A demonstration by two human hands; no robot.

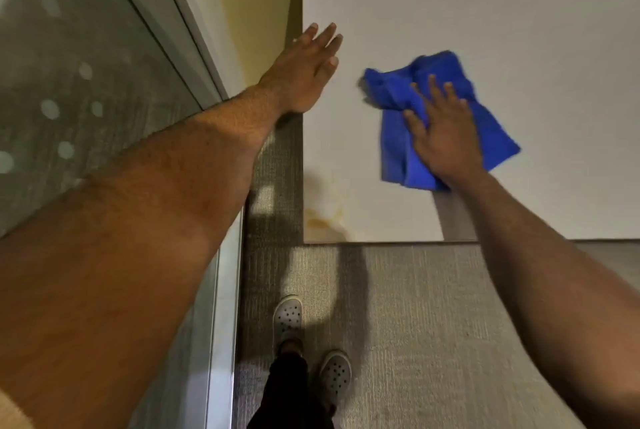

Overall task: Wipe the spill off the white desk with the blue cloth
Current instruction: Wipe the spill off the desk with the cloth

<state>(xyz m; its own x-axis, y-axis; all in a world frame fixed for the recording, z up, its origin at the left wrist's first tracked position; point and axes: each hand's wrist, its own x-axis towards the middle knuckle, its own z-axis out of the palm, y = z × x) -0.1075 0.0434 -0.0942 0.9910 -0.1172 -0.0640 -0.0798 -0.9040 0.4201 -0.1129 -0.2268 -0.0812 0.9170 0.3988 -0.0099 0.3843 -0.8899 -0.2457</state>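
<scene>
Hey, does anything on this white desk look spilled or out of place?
Yes. A yellowish-brown spill stains the white desk at its near left corner, unwiped. The crumpled blue cloth lies farther in under the flat right hand, apart from the stain. The left hand rests open at the desk's left edge.

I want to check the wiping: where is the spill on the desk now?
In the head view, the spill lies at the desk's near left corner, apart from the cloth under the right hand.

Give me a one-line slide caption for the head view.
Right hand presses blue cloth flat on white desk; yellowish spill remains near the corner.
</scene>
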